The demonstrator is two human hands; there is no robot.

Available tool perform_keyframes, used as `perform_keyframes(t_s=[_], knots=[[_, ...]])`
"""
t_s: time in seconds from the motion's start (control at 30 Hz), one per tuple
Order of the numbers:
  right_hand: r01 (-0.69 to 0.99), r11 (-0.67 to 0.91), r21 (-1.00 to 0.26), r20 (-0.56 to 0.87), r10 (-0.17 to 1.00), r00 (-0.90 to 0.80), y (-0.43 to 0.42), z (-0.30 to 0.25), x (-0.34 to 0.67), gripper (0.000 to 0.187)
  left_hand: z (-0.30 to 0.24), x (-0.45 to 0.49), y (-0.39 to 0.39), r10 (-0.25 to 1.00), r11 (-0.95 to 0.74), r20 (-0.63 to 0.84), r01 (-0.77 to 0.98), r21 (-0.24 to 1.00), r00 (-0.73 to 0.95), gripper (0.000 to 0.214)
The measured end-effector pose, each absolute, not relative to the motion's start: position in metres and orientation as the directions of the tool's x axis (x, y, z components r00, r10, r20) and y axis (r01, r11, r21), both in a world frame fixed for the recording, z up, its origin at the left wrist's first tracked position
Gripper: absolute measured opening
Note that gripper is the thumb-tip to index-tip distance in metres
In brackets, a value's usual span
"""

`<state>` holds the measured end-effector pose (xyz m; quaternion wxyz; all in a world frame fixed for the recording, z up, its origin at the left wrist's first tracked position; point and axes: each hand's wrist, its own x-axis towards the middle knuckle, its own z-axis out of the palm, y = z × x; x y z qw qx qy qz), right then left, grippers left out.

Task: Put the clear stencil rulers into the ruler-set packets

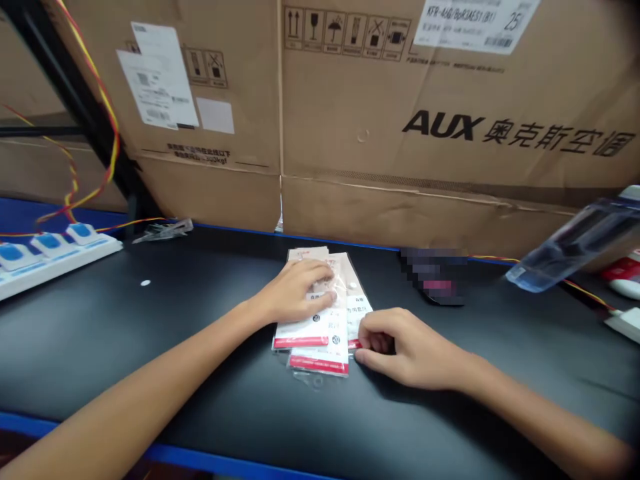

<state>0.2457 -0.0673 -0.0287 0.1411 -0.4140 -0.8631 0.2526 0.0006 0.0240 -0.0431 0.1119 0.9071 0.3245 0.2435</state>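
The person's left hand (295,291) lies over the upper part of a small overlapping pile of flat printed packets (320,327), its fingers pressed together and curled down on the top packet, with no clear pinch showing. The pile sits just below the middle of the frame on a black tabletop (150,340) with a blue edge. The right hand (410,350) comes in from the lower right, its fingers and thumb drawn close at the pile's right edge beside a red band (319,364). Whether it is pinching a packet or only touching the edge, I cannot tell. The packets look thin, light and flexible, and their glossy sleeves will probably slide easily against each other and the smooth tabletop. They would likely be easiest to take by a long edge or the firmer-looking red-banded end, since pressing from above may only skate them sideways. A white power strip (57,257) with blue switches sits at the left of the frame, and a clear plastic tray (570,247) is blurred at the right. Between that tray and the hands is a pixelated dark object (435,277). Large cardboard cartons (440,127) printed with AUX fill the top of the frame behind the tabletop.
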Motion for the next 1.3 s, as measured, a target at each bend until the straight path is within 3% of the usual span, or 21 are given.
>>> perform_keyframes(t_s=[0.17,0.3,0.37,0.63,0.73,0.9,1.03,1.13,1.23,1.3], knots=[[0.605,0.465,-0.646,0.122,0.846,-0.519,-0.064,-0.044,0.247,0.016,-0.042,0.002,0.020,0.598,-0.800,0.387,0.495,0.338,0.702,0.028],[0.632,0.541,-0.554,0.250,0.833,-0.494,-0.067,-0.050,0.252,0.006,-0.038,0.005,0.013,0.573,-0.818,0.406,0.470,0.331,0.712,0.037],[0.659,0.567,-0.494,0.276,0.821,-0.499,-0.067,-0.050,0.253,0.010,-0.036,0.008,0.007,0.565,-0.822,0.386,0.459,0.337,0.729,0.037],[0.761,0.582,-0.288,0.288,0.810,-0.510,-0.061,-0.047,0.255,0.035,-0.034,0.014,-0.001,0.605,-0.788,0.265,0.519,0.332,0.750,0.037],[0.769,0.565,-0.298,0.287,0.821,-0.493,-0.058,-0.049,0.259,0.036,-0.031,0.013,-0.001,0.576,-0.810,0.261,0.496,0.315,0.775,0.037],[0.781,0.515,-0.353,0.264,0.856,-0.445,-0.054,-0.048,0.262,0.013,-0.031,0.014,-0.003,0.521,-0.844,0.246,0.452,0.287,0.817,0.029],[0.838,0.442,-0.321,0.231,0.894,-0.383,-0.053,-0.045,0.261,0.026,-0.030,0.015,-0.004,0.557,-0.823,0.254,0.485,0.296,0.791,0.023],[0.832,0.439,-0.340,0.229,0.896,-0.380,-0.052,-0.047,0.266,0.014,-0.028,0.015,-0.003,0.598,-0.794,0.252,0.520,0.317,0.760,0.019],[0.796,0.509,-0.327,0.225,0.860,-0.457,-0.051,-0.052,0.273,0.037,-0.027,0.012,0.000,0.641,-0.757,0.221,0.556,0.343,0.735,0.016],[0.794,0.513,-0.326,0.203,0.858,-0.472,-0.050,-0.054,0.277,0.039,-0.028,0.009,0.003,0.668,-0.731,0.191,0.585,0.351,0.719,0.018]])
